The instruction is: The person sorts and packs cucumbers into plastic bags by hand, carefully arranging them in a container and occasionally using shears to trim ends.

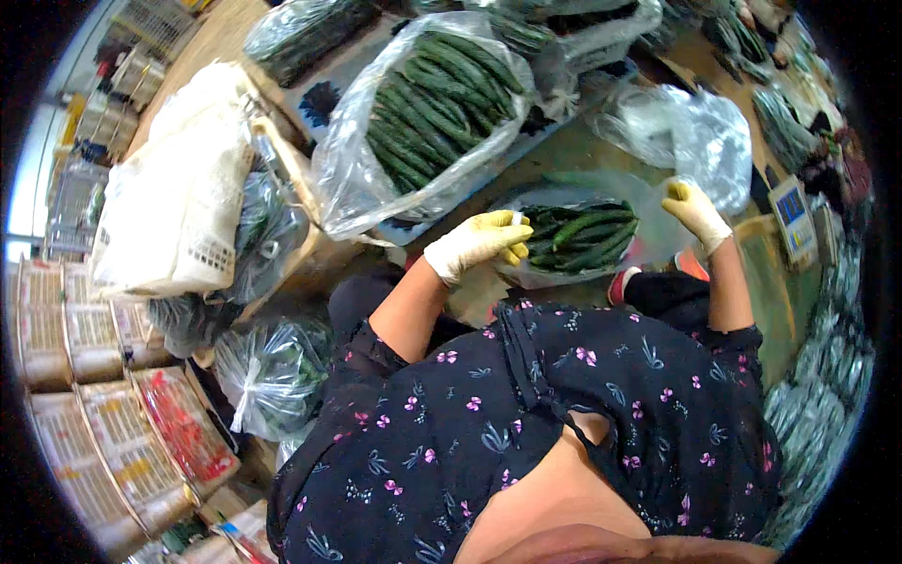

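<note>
One smallish clear bag [656, 209] of dark green cucumbers [587, 233] sits right between the person's gloved hands, in front of their body. The right hand [695, 214] has its fingertips together, pinching the bag's plastic out on the right. The left hand [481, 244] is curled in at the other end, up by the cucumber tips with a little white bit near the fingers; can't tell if it's actually gripping the plastic. Just beyond there's a way bigger open bag [343, 179], packed with more cucumbers. Some loose clear plastic [716, 141] lies past the right hand, and a device with a blue display [795, 221] stands off to the right.
</note>
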`<state>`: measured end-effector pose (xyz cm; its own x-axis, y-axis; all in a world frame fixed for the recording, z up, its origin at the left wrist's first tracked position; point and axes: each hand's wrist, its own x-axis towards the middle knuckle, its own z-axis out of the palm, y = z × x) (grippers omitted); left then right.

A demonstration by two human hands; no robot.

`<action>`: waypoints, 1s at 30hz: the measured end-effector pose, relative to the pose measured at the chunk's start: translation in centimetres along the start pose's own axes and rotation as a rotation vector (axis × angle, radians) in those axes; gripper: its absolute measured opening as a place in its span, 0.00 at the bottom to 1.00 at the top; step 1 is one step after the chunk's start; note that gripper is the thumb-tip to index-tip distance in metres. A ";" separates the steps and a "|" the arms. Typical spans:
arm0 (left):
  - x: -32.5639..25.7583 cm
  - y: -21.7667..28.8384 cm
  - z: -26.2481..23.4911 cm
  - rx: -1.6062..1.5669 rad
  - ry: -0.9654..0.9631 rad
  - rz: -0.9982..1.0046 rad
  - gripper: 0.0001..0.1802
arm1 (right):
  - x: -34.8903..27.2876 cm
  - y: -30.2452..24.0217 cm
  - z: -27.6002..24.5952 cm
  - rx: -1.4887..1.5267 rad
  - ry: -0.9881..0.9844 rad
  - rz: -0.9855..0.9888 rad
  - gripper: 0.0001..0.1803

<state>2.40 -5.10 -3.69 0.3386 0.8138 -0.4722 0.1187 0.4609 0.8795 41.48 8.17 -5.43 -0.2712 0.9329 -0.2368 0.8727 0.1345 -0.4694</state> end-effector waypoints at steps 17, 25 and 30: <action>-2.9 -2.9 -20.6 1.091 1.432 -0.123 0.44 | 16.2 -34.7 14.2 0.736 -0.739 -0.342 0.15; -1.9 -4.1 -22.0 0.791 1.058 -0.417 0.52 | 20.3 -33.7 23.8 0.763 -0.835 -0.123 0.10; -2.5 -5.8 -22.4 -0.050 0.920 -0.119 0.07 | 21.9 -32.9 27.1 0.539 -0.894 -0.126 0.15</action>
<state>-20.06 -1.90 -8.89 -0.5494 0.7107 -0.4395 0.0572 0.5567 0.8287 -4.23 15.15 -18.26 -0.7399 0.3067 -0.5987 0.5808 -0.1576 -0.7986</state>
